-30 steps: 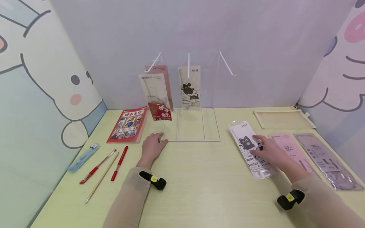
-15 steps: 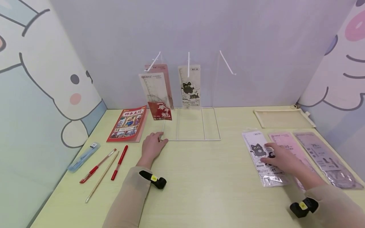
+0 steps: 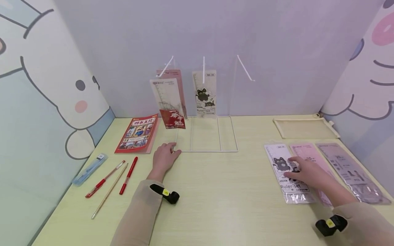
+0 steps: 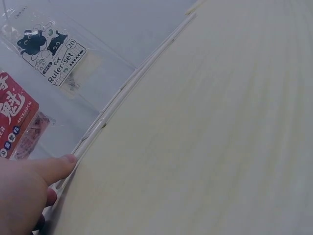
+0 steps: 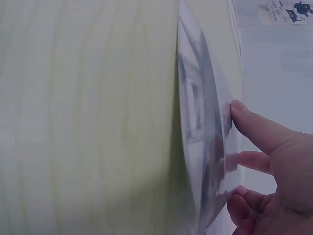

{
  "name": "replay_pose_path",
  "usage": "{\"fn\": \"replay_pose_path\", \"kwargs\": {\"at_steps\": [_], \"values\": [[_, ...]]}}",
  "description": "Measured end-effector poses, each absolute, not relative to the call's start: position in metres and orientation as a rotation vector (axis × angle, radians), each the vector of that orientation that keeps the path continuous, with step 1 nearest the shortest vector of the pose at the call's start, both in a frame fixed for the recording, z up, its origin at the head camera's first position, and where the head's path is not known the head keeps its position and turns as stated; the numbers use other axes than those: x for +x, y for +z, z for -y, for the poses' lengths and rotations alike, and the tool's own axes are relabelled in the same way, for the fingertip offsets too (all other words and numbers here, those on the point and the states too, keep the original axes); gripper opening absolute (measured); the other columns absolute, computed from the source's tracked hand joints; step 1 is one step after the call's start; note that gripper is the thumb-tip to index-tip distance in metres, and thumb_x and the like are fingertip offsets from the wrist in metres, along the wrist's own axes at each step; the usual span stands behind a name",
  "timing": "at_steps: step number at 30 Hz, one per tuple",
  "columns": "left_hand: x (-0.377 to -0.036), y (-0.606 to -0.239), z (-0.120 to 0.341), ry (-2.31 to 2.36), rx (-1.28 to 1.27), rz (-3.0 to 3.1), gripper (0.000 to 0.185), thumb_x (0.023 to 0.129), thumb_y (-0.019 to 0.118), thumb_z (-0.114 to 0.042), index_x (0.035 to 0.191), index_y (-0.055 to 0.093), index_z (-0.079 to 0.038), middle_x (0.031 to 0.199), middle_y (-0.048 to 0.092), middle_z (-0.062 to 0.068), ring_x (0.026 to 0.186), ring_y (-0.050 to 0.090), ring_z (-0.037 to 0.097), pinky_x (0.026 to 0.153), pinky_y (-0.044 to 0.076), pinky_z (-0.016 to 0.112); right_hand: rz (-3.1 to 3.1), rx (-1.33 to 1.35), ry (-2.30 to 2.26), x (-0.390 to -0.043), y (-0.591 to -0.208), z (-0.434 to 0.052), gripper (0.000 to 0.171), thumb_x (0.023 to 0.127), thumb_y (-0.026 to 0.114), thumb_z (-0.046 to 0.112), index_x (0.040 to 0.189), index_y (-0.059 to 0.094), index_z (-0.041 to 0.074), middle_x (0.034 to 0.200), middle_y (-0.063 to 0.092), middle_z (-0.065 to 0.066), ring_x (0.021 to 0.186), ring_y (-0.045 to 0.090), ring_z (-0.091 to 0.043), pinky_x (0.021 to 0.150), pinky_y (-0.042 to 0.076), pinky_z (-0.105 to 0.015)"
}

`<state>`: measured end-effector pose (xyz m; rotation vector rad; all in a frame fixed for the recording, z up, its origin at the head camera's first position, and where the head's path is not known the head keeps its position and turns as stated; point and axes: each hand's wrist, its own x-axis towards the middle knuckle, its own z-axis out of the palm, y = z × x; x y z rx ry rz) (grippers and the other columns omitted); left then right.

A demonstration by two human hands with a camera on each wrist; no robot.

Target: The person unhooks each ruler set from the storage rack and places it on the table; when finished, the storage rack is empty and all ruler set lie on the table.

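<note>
At the front left corner of a white wire display rack [image 3: 209, 151], my left hand [image 3: 164, 159] grips the wire with thumb and fingers; the left wrist view has the thumb [image 4: 63, 166] on the front wire. My right hand [image 3: 311, 172] rests thumb and spread fingertips on the face of a black-cat ruler set [image 3: 278, 164] in a clear packet, lying at the table's right. Seen edge-on in the right wrist view, the packet [image 5: 205, 117] has a bulging side. Beside it lie a pink ruler set [image 3: 303, 148], partly hidden by my right hand, and a mauve ruler set [image 3: 344, 167].
Ruler packets in red and white [image 3: 167, 99] hang on the left hook; a cat ruler set [image 3: 204, 94] hangs on the middle one. A book [image 3: 138, 133], pens [image 3: 128, 176], a pencil [image 3: 109, 191] and a blue case [image 3: 90, 170] lie left. A zip pouch [image 3: 306, 128] lies back right.
My right hand has moved the cat ruler set right and toward me, to beside the pink one. The packet now lies flatter and straighter. My left hand has stayed at the rack's corner.
</note>
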<state>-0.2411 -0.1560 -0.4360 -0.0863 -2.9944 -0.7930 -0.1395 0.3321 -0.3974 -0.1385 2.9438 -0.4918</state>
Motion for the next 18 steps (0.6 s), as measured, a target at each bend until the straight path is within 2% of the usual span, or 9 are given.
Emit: {"fn": "replay_pose_path", "kwargs": {"at_steps": [3, 8, 14, 18], "values": [[-0.241, -0.436, 0.156, -0.793, -0.085, 2.995, 0.05, 0.09, 0.06, -0.041, 0.129, 0.056, -0.011, 0.085, 0.053, 0.004, 0.079, 0.046, 0.023, 0.069, 0.036, 0.036, -2.969, -0.161, -0.491, -0.141, -0.395, -0.332, 0.081, 0.079, 0.066, 0.055, 0.129, 0.045, -0.006, 0.089, 0.056, -0.021, 0.084, 0.052, -0.036, 0.068, 0.044, -0.05], [-0.241, -0.434, 0.156, -0.792, -0.075, 3.002, 0.05, 0.09, 0.06, -0.042, 0.13, 0.056, -0.012, 0.086, 0.053, 0.004, 0.08, 0.046, 0.023, 0.071, 0.036, 0.036, -2.969, -0.199, -0.594, -0.153, -0.383, -0.325, 0.079, 0.085, 0.06, 0.054, 0.135, 0.04, -0.005, 0.11, 0.048, -0.036, 0.097, 0.05, -0.048, 0.075, 0.042, -0.058], [-0.24, -0.434, 0.156, -0.789, -0.072, 3.009, 0.049, 0.089, 0.06, -0.041, 0.129, 0.056, -0.012, 0.087, 0.054, 0.004, 0.081, 0.047, 0.023, 0.072, 0.038, 0.037, -2.949, -0.336, -0.833, -0.184, -0.377, -0.292, 0.073, 0.091, 0.056, 0.045, 0.143, 0.031, 0.0, 0.121, 0.044, -0.031, 0.099, 0.051, -0.04, 0.074, 0.046, -0.049], [-0.24, -0.434, 0.156, -0.791, -0.084, 2.998, 0.049, 0.089, 0.06, -0.041, 0.129, 0.057, -0.012, 0.086, 0.054, 0.004, 0.08, 0.047, 0.023, 0.073, 0.038, 0.037, -2.944, -0.447, -1.019, -0.212, -0.372, -0.262, 0.069, 0.092, 0.059, 0.037, 0.145, 0.03, 0.003, 0.125, 0.044, -0.029, 0.104, 0.05, -0.04, 0.081, 0.044, -0.052]]}}
